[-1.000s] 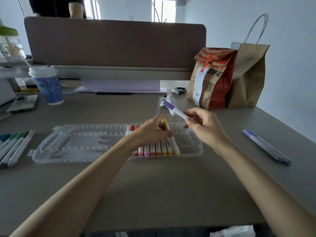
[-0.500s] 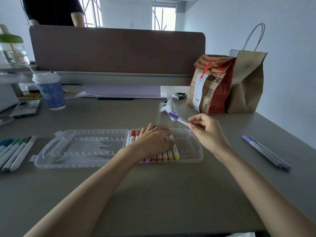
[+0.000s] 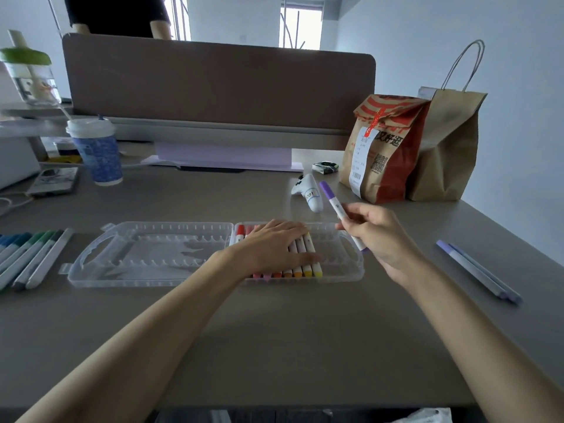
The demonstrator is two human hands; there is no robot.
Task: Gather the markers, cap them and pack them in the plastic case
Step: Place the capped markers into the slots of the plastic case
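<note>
Item, plastic case (image 3: 146,254): clear, hinged, lying open and flat on the grey desk (image 3: 274,346), both halves face up, handle end to the left. Right half: a row of markers (image 3: 305,261) packed side by side, coloured ends at the near wall running pink through orange to yellow, one red cap showing at the far wall. Left hand (image 3: 274,248): laid flat across that row, palm down, fingers straight and together, pressing on the barrels; it grips nothing. Right hand (image 3: 375,236): raised over the right end of the case, fingers and thumb curled round a purple marker (image 3: 334,203), which is tilted, its purple cap pointing up and away toward the far side of the desk, its lower end showing below the hand near the case's right rim. Loose stock, right: two lavender markers (image 3: 476,271) lying side by side on the desk, well apart from the case. Loose stock, left: green and blue markers (image 3: 30,257) in a fan near the case's handle end, partly cut off by the frame. Other articles: blue-patterned cup (image 3: 97,154) with white lid, far left; white handheld device (image 3: 309,193) just beyond the case; printed paper bag (image 3: 384,148) and brown paper bag (image 3: 448,148) with cord handles, standing against each other at the far right; brown divider panel (image 3: 213,83) along the back
</note>
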